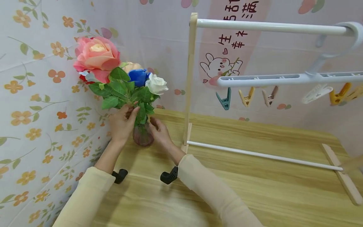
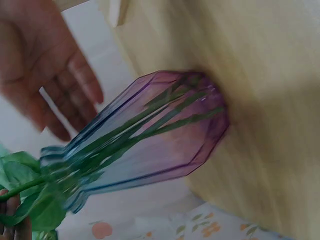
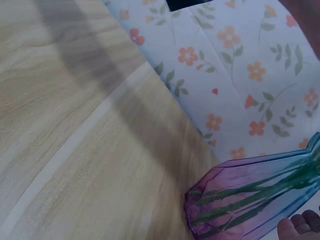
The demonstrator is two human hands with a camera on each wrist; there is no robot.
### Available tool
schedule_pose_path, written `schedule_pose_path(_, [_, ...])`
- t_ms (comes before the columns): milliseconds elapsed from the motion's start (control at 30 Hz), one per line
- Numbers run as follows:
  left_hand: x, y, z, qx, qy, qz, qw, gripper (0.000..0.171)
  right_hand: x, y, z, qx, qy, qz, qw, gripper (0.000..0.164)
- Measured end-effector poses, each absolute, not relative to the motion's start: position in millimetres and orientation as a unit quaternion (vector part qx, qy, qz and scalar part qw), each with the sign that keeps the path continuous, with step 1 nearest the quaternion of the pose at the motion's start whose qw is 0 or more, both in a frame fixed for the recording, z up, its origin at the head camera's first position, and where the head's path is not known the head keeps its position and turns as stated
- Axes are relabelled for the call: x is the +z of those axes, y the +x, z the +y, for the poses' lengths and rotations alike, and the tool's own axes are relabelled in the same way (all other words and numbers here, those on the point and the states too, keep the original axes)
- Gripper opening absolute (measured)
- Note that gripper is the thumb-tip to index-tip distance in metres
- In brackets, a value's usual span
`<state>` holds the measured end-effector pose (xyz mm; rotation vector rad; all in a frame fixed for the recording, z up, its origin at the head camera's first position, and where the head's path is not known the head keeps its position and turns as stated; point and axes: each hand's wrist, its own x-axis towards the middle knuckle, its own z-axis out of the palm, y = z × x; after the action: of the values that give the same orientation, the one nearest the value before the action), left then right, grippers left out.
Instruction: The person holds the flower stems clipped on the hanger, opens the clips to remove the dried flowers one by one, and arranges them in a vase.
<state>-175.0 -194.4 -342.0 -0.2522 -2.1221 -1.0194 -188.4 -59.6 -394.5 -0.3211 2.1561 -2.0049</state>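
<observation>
A faceted glass vase [image 1: 143, 138], bluish at the neck and purple toward the base, stands on the wooden table. Green stems [image 2: 150, 117] run down inside it. Above the rim spread green leaves and artificial roses: a large pink rose [image 1: 97, 60], a blue rose [image 1: 138, 77] and a white rose [image 1: 157, 84]. My left hand [image 1: 122, 123] pinches a stem among the leaves just above the vase. Beside the neck, my right hand [image 1: 162, 132] has its fingers extended and holds nothing; in the left wrist view its palm faces the glass.
Right of the vase stands a wooden rack post [image 1: 190, 78] with a white upper rod [image 1: 263, 26] and a lower bar [image 1: 255, 154]. A white hanger [image 1: 261, 80] with several clothespins [image 1: 225, 100] hangs there. Flower-print cloth [image 1: 42, 104] borders the left side.
</observation>
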Motion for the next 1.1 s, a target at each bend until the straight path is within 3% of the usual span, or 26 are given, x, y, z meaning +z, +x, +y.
schedule_pose_path(300, [-367.1, -169.8, -195.9, -0.32, -0.052, -0.882, 0.341, 0.02, -401.8, -191.9, -66.5, -0.671, -0.139, 0.722, 0.097, 0.047])
schedule_pose_path(567, [-366.5, -168.7, -194.6, -0.379, -0.083, -0.842, 0.376, 0.022, -407.7, -191.6, -69.1, -0.626, -0.244, 0.74, 0.029, 0.045])
schedule_pose_path(900, [-352.8, -170.8, -191.6, -0.395, -0.079, -0.825, 0.396, 0.02, -409.5, -190.6, -69.6, -0.62, -0.218, 0.752, 0.051, 0.049])
schedule_pose_path(1100, [-371.9, -171.4, -195.0, -0.331, -0.058, -0.862, 0.378, 0.019, -397.7, -182.3, -66.3, -0.627, -0.215, 0.747, 0.059, 0.047])
